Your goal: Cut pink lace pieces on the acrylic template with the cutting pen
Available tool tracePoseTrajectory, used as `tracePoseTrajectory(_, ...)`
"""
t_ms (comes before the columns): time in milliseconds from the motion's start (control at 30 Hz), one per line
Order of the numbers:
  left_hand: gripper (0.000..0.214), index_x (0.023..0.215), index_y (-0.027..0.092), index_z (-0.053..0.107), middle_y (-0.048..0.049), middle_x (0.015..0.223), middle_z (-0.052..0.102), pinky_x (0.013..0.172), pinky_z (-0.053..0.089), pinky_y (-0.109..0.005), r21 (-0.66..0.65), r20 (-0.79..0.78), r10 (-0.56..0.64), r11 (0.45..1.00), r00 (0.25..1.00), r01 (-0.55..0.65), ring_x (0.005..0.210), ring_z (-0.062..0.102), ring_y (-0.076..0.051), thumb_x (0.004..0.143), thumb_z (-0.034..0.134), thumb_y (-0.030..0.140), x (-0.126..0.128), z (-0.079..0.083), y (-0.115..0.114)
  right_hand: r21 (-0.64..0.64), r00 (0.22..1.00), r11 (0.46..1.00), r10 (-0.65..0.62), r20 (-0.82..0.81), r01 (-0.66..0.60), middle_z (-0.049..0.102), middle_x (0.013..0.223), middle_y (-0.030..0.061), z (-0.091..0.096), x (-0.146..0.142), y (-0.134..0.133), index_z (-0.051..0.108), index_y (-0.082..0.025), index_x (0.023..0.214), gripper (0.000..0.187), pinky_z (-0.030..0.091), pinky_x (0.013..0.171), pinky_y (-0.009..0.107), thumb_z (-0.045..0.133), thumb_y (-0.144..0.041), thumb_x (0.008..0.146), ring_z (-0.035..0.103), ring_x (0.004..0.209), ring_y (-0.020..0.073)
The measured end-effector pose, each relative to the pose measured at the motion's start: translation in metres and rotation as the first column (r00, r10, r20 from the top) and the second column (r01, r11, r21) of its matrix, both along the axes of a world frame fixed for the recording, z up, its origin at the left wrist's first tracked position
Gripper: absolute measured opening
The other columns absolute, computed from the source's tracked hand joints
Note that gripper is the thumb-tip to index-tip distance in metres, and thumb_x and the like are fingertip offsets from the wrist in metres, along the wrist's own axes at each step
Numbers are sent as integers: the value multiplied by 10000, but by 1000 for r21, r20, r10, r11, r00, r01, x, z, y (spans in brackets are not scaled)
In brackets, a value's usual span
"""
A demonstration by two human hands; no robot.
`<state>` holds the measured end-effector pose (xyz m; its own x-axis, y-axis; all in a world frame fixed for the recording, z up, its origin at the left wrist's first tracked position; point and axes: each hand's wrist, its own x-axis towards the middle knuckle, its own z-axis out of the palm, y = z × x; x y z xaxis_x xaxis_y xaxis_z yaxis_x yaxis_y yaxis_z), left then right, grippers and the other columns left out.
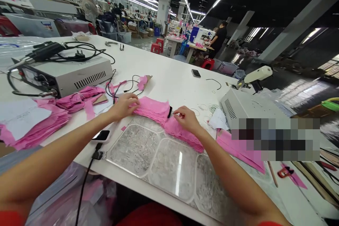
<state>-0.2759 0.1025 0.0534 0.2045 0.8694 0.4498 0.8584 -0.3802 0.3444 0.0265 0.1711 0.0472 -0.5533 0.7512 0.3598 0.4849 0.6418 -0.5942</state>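
Note:
Two stacks of pink fabric pieces with wavy edges lie before me. The fingers of my left hand [124, 106] are bent and closed at the left end of the left stack [152, 110]. Over the right stack [182, 132], my right hand [187, 118] has its thumb and fingertips drawn together in a pinch. Whatever may be between those fingertips is too small to make out. A small black object [170, 112] stands between the stacks, partly hidden. Beneath them lies a clear-topped mat with grey rounded panels [171, 169].
Grey boxed machines stand left [79, 74] and right [254, 109]. More pink fabric [50, 123] lies at left. A white device [101, 136] with a black cable sits near the front edge. A phone [196, 73] lies farther back. A person [219, 39] stands beyond the table.

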Motion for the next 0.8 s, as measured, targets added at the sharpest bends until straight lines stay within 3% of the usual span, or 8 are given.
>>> tracePoseTrajectory(67,202,876,146,674,-66,1017,616,921,448,-343,-24,-17,-123,992,992,123,979,562,-185,893,540,297,34,-5,-9,-31,999,999,-25,24,26,623,731,2,1,29,-18,685,-182,785,163,458,633,252,549,-270,802,535,633,96)
tracePoseTrajectory(167,166,933,188,676,-65,1086,630,932,442,-324,-75,-55,-286,957,957,282,1027,569,-194,824,672,313,92,-14,-15,-51,997,999,-14,74,18,654,798,23,-3,66,-41,664,-194,828,103,472,637,272,616,-263,770,563,683,124)
tracePoseTrajectory(267,259,932,170,662,-93,1101,627,938,431,-368,-111,-95,-351,934,932,340,1029,565,-229,757,746,341,139,-25,-12,-18,990,1000,-10,139,13,655,916,49,-14,81,-54,651,-213,887,149,488,775,340,655,-284,756,590,868,180)
tracePoseTrajectory(333,168,901,152,653,-104,1071,632,927,423,-383,-130,-114,-351,933,929,336,1004,567,-232,805,694,283,157,-30,-6,-23,992,999,-30,125,33,646,901,49,-21,82,-56,645,-219,842,87,478,800,357,619,-279,785,582,889,190)
tracePoseTrajectory(467,132,816,149,634,-68,948,645,839,429,-303,-173,-120,-337,933,934,315,895,583,-178,891,526,155,164,-28,6,-79,996,994,-65,59,69,625,811,41,-28,80,-50,614,-208,733,122,465,707,314,534,-241,819,568,778,162)
tracePoseTrajectory(600,137,783,151,612,-17,811,635,695,421,-231,-214,-113,-324,931,939,295,758,581,-132,882,521,129,159,-19,13,-142,997,986,-82,12,83,615,754,27,-27,83,-44,586,-201,699,119,437,642,291,531,-239,797,544,702,146)
tracePoseTrajectory(700,100,811,151,610,-19,815,635,689,421,-243,-210,-123,-298,940,947,269,774,582,-148,878,584,221,160,-16,12,-181,995,979,-102,-20,97,615,737,22,-26,85,-43,578,-201,699,131,432,637,289,520,-265,797,536,688,142)
tracePoseTrajectory(800,253,886,156,624,-50,930,639,764,429,-297,-174,-144,-266,955,953,241,884,580,-197,812,693,388,169,-16,9,-210,993,972,-113,-41,102,626,748,24,-24,85,-43,584,-200,700,136,439,649,293,521,-281,790,541,692,142)
